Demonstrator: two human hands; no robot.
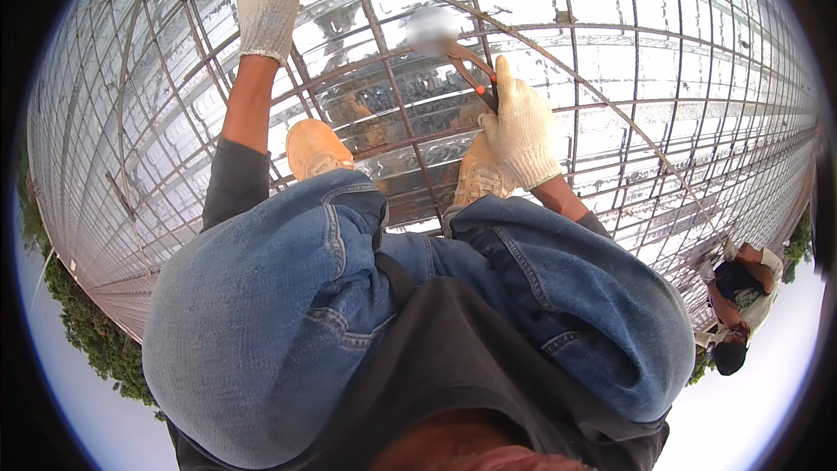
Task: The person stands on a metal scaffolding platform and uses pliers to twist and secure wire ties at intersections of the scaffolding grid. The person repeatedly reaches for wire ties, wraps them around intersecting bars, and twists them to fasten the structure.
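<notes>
My left hand [272,13], in a pale knit work glove, reaches to the top edge of the view. Its fingers are curled round a long thin steel rod [558,59] that runs diagonally to the right across the mesh. My right hand [523,126], gloved alike, grips a pair of pincers [475,61] by their handles, which have orange and black ends. A blurred patch hides the pincers' jaws, so what they touch cannot be made out. Under both hands spreads a grid of rusty reinforcing bars [401,105].
Shiny ribbed metal sheeting [602,135] lies beneath the bars. I squat with my tan shoes [318,148] on the grid, knees on either side. Another person [741,296] bends over the mesh at the far right. Green trees [96,336] line the left edge.
</notes>
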